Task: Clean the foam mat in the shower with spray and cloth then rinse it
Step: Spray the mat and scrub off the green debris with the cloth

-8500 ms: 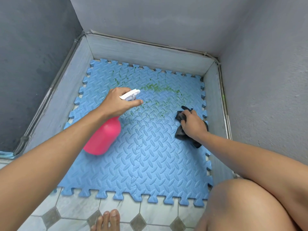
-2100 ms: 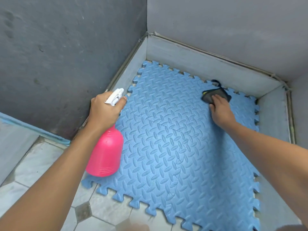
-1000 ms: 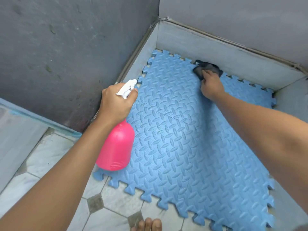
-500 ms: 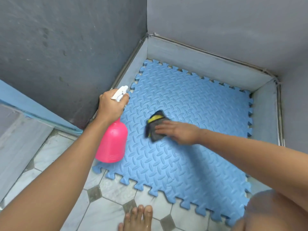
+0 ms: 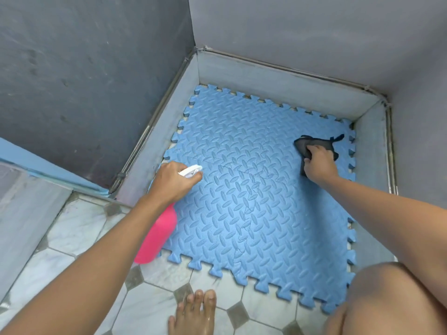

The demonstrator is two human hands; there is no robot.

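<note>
While the foam mat (image 5: 254, 213) lies flat in the shower tray, its toothed edges at 12, 3 and 9 o'clock sit close against the grey kerb (image 5: 278, 85). The 6 o'clock edge lies out on the tiled floor (image 5: 79, 228).

Left hand (image 5: 173, 182): fingers curled round the white trigger head of the pink spray bottle (image 5: 157, 238). The bottle is tilted over the mat's 9 o'clock edge, nozzle toward mat centre.

Right hand (image 5: 319, 165): fingers curled over the dark cloth (image 5: 314, 142), pressing it onto the mat at about 2 o'clock, just inside the 3 o'clock edge.

Bare mat surface runs between the two hands and down to 6 o'clock. Thin dark lines cross the centre, possibly hairs or scratches; cannot tell.

A bare foot (image 5: 193, 313) rests on the tiles at 6 o'clock, apart from the mat. A knee (image 5: 387, 298) overhangs the 5 o'clock corner.
</note>
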